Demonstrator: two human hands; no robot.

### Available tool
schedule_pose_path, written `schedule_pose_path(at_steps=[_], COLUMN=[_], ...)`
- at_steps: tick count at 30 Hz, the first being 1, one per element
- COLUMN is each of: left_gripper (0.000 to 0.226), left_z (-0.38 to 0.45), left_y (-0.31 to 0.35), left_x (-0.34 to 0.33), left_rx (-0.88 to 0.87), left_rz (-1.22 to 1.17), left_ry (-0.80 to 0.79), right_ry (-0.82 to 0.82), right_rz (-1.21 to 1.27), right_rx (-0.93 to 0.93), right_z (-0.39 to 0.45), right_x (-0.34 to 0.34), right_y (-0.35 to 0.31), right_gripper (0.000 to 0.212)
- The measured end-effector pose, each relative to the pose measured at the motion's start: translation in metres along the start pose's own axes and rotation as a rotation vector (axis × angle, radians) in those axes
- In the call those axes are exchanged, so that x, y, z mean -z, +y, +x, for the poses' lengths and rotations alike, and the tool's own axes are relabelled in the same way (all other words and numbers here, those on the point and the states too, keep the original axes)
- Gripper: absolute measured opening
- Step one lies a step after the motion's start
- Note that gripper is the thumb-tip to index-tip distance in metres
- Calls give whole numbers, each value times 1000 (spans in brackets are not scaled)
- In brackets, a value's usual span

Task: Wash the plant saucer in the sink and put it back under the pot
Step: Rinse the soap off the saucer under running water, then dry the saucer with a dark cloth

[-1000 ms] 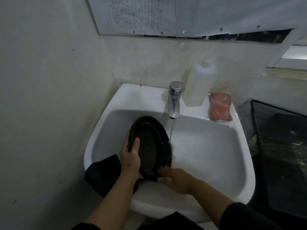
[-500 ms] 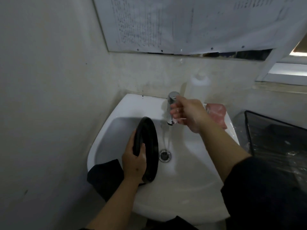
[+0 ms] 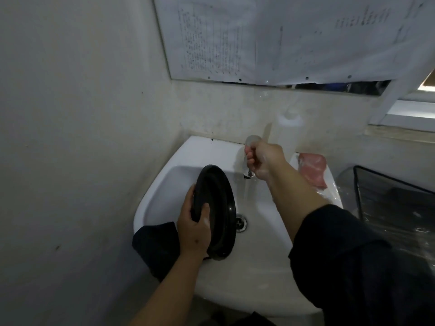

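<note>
A round black plant saucer (image 3: pixel 217 208) stands tilted on its edge inside the white sink (image 3: pixel 164 182), left of the drain (image 3: pixel 240 222). My left hand (image 3: pixel 194 229) grips its near left rim, thumb across the inner face. My right hand (image 3: pixel 262 160) is curled round the chrome tap (image 3: pixel 250 143) at the back of the sink, hiding most of it. A thin stream of water (image 3: pixel 247 191) falls from the spout to the right of the saucer. No plant pot is in view.
A white plastic bottle (image 3: pixel 288 132) and a pink sponge (image 3: pixel 312 169) sit on the sink's back right ledge. A dark cloth (image 3: pixel 153 243) hangs over the front left rim. A black mesh bin with a plastic liner (image 3: pixel 390 205) stands at the right. The wall is close on the left.
My right hand left the saucer's lower edge, rose to the tap and closed round it. My left hand turned the saucer more upright, out of the stream.
</note>
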State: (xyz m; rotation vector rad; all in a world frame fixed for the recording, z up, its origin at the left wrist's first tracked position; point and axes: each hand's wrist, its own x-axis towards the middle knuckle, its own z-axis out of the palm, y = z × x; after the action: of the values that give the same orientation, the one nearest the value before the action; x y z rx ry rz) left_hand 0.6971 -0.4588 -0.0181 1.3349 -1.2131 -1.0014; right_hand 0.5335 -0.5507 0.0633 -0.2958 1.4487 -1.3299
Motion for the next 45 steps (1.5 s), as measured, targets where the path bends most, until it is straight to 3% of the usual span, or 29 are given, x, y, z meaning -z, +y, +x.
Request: schedule_pose_path(at_steps=[4,10,15,16,19,24,28,32,34,37,40,43,45], left_gripper=[46,47,48,47,41,43,35,52,59,59,43,18,20], left_z=[1,-2,-8,-9,-7,-5,3,22,30,40,50,52,48], left_y=[-1,0,-3,-3,-3,-13,-13,-25,-28,-31,-41,-41,-36], left_x=[1,7,5,5,5,9,20,47,54,64,75,82,83], left_rx=[35,39,-65,-42,135,330,249,132,136,155,124,78,6], left_rz=[-64,-57,85,53,-151,-253,132,1056,1365,1539,1651,1657,1606], left_ry=[33,42,-37,-37,6,-68,-190,-431,-514,-518,-549,-596,-601], right_ry=[8,-73,-32,13,90,-6,20,29,42,67,92,111,111], right_rz=[-79,-132,-445,-501,-581,-497,-377,-324,-338,-348,-330,-313,-286], right_rx=[-11,139,-48,-24,-49,-256,-235,-211,-193,-172,-160,-159,-153], right_z=[-5,-10,-16,-14,-13,-14,-12,-10,-11,-13,-16,-20,-24], right_x=[8,25,57,62,73,93,111,124,126,127,128,128,126], right_y=[20,50,100,107,118,119,119,117,119,124,126,129,133], right_gripper=[31,26,12,9,36,16,18,15,14,11,13,14,12])
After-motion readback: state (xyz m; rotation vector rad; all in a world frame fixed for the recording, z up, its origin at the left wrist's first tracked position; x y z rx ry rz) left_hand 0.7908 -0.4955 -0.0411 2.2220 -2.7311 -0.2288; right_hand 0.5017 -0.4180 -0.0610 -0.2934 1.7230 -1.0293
